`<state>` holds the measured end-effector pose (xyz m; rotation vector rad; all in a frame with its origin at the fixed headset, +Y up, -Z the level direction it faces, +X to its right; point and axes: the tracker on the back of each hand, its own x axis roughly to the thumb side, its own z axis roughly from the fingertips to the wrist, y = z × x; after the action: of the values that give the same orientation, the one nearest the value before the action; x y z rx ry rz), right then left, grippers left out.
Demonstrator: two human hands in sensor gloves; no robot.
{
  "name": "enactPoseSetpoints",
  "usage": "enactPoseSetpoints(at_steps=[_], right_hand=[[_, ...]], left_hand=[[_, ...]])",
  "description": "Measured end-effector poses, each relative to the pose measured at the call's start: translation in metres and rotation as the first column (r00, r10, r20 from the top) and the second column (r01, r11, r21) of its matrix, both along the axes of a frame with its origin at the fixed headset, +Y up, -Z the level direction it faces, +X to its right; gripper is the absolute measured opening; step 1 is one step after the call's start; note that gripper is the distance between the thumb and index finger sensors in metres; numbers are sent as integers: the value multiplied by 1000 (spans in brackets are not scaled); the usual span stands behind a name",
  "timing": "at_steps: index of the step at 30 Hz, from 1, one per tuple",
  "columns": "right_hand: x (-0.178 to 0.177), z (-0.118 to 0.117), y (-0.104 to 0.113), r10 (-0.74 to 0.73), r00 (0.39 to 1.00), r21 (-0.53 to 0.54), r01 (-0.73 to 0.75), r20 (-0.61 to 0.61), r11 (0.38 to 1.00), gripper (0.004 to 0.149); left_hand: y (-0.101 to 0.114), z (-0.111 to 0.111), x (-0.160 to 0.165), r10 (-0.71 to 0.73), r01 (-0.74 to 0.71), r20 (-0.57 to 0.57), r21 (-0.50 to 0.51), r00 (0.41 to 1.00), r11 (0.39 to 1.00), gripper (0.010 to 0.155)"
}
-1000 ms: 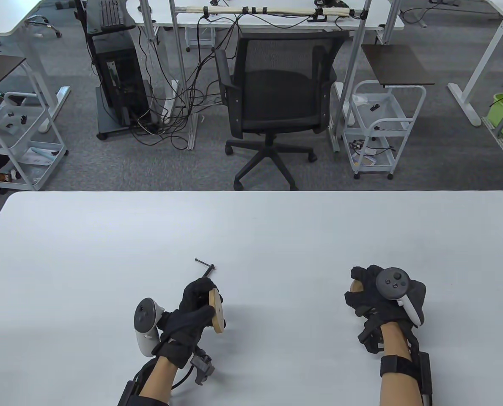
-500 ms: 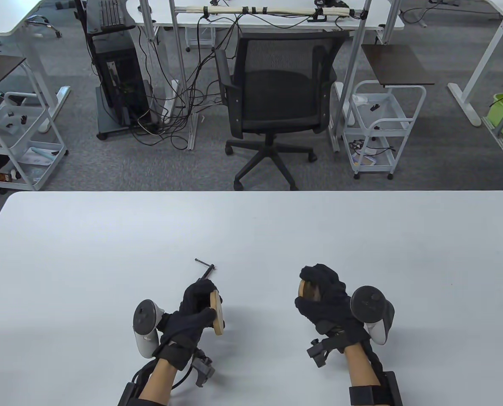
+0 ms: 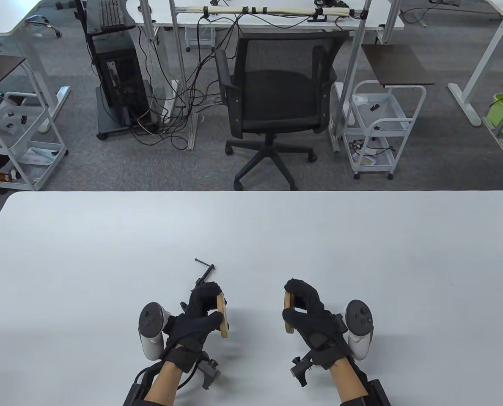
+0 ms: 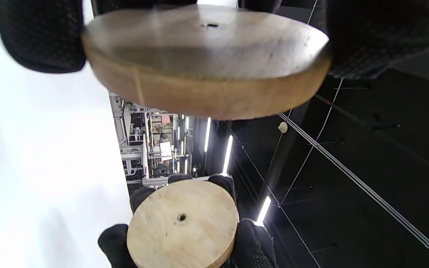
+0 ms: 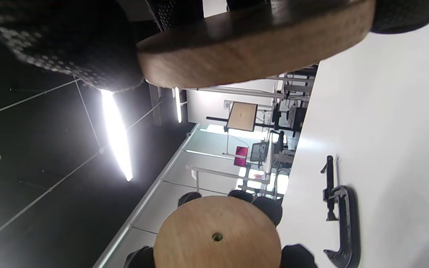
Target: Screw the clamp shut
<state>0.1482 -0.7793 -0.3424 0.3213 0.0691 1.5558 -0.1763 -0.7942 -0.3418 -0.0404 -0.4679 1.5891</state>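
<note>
A black C-clamp (image 3: 202, 275) lies on the white table (image 3: 251, 228) just behind my left hand; it also shows in the right wrist view (image 5: 344, 223), its screw backed out. My left hand (image 3: 214, 305) grips a round wooden disc (image 3: 223, 315) on edge, seen close in the left wrist view (image 4: 207, 59). My right hand (image 3: 292, 302) grips a second wooden disc (image 3: 288, 312), seen close in the right wrist view (image 5: 255, 48). The two discs face each other, a hand's width apart. Each has a small centre hole (image 4: 182, 217).
The table's far edge (image 3: 251, 191) has a black office chair (image 3: 276, 97) behind it. White carts (image 3: 378, 127) and desks stand further back on the grey carpet.
My right hand has moved left toward my left hand and turned so its disc faces the left disc. My left hand has shifted only slightly. The clamp has not moved.
</note>
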Motion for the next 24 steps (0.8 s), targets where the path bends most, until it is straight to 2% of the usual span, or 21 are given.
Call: enactPoseSetpoints(at_steps=[6, 12, 17, 21, 24], right_hand=[[-16, 4, -4, -75, 996, -45, 73, -37, 996, 79], [-36, 10, -8, -124, 987, -76, 117, -99, 990, 80], [-52, 17, -12, -178, 975, -108, 164, -133, 981, 80], [-60, 18, -18, -209, 955, -148, 180, -209, 972, 80], [-58, 17, -23, -221, 963, -171, 194, -156, 966, 81]], left_hand=[[2, 2, 12, 13, -12, 37, -7, 999, 1000, 86], [-1, 3, 23, -48, 49, 36, -40, 998, 998, 86], [1, 6, 39, -48, 51, 96, -36, 994, 998, 86], [2, 10, 56, -84, 85, 153, -6, 985, 996, 85], [2, 9, 57, -104, 103, 122, 9, 987, 995, 84]])
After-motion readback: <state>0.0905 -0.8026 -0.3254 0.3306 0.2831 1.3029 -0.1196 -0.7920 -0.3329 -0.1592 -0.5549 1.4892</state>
